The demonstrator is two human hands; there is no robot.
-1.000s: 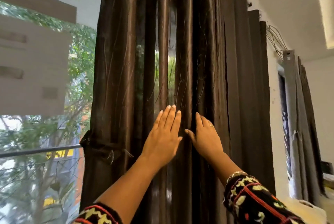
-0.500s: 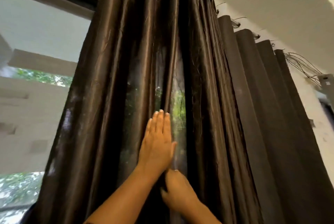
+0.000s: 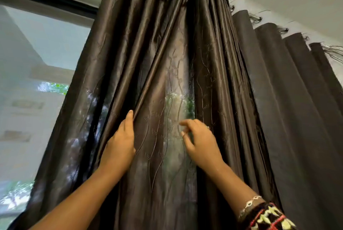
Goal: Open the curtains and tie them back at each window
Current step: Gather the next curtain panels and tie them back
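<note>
The curtain (image 3: 163,174) is best swept evenly aside by the flat left grip (image 3: 120,144); the right grip (image 3: 202,142) hangs loose, empty.

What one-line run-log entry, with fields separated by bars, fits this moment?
left hand: straight fingers pressing a fold of the shiny brown embossed curtain | right hand: loosely curled, holding nothing | tie-back: not in view

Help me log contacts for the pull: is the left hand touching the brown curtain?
Touching. The head view shows the left hand lying flat against the brown curtain, with its fingers slipped behind the edge of a fold and no gap between them.
</note>
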